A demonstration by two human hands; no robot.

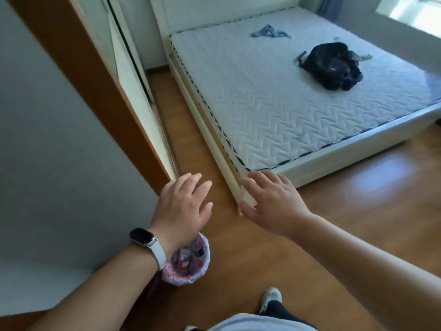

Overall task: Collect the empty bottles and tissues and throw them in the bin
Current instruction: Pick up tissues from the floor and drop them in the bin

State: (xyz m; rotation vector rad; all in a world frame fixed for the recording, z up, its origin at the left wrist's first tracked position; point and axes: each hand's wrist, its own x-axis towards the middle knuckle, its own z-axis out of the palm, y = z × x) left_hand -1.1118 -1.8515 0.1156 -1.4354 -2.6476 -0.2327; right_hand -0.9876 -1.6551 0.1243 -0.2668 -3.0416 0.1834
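Head view. My left hand (183, 206) and right hand (274, 201) reach out over the wooden floor (334, 211), fingers (202, 189) straight and spread, holding nothing. The bin (177, 279), pink-lined, stands on the floor under my left wrist, near the wall. Inside: small red, white and dark items, too blurred to name. A black backpack (331, 65) and a blue cloth (269, 32) lie apart on the mattress (262, 103).

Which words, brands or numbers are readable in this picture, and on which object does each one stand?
No text can be read here.
Black backpack: a small pale mark, too small to read.
Red and white packaging inside the bin: too blurred to read.
Watch: dark screen, nothing shown.
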